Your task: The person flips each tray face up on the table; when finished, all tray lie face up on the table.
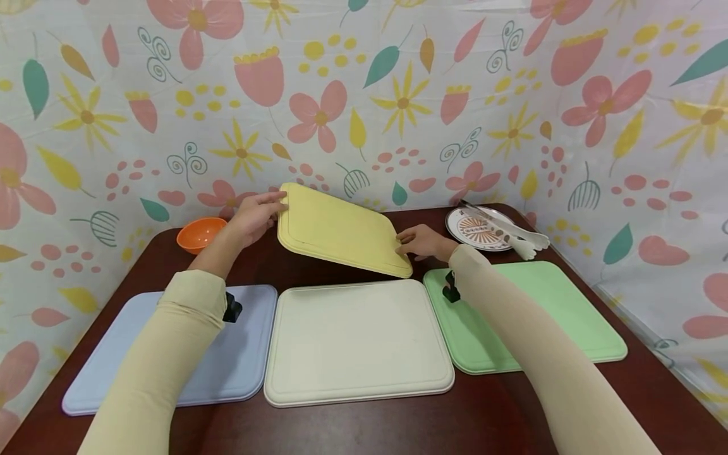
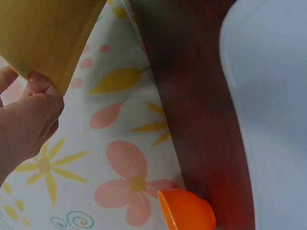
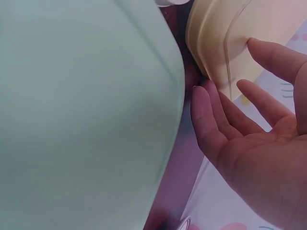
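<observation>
A yellow cutting board point(image 1: 341, 230) is tilted behind the white one, its left side raised higher than its right. My left hand point(image 1: 254, 218) pinches its upper left edge; the left wrist view shows the thumb and fingers point(image 2: 36, 88) at the board's corner. At the right end, my right hand point(image 1: 425, 242) holds the edge with curved fingers, some fingertips lying on the board's face in the right wrist view. Nearer to me lie a blue cutting board point(image 1: 239, 354), a white cutting board point(image 1: 358, 344) and a green cutting board point(image 1: 557, 303), side by side.
An orange bowl point(image 1: 199, 235) stands at the back left of the dark table point(image 1: 341, 430). At the back right is a patterned plate point(image 1: 469, 235) with white-ended tongs point(image 1: 520, 237) across it. A flowered cloth point(image 1: 364, 126) hangs behind and beside the table.
</observation>
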`<state>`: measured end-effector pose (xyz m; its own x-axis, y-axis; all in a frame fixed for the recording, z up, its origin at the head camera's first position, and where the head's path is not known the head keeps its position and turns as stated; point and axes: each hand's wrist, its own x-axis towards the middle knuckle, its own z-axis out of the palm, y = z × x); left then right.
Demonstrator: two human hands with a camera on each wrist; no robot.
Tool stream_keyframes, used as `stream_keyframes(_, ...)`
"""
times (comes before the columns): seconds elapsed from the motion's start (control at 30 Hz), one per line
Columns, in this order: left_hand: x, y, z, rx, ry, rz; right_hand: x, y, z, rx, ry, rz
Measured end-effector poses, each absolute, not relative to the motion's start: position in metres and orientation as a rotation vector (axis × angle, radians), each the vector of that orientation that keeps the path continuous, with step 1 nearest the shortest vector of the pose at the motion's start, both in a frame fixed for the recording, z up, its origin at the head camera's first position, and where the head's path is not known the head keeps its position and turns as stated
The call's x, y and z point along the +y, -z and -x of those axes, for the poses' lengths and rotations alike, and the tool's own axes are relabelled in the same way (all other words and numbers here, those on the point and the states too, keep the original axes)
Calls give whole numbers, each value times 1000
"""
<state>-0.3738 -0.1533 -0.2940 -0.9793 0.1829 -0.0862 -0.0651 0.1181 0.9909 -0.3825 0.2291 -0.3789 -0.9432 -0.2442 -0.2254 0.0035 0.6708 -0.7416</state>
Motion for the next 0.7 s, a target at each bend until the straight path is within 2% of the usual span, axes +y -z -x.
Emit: stream_keyframes(0.7,-136,264,373,2102,-2100,-210,222,377,378,2483,1237,222)
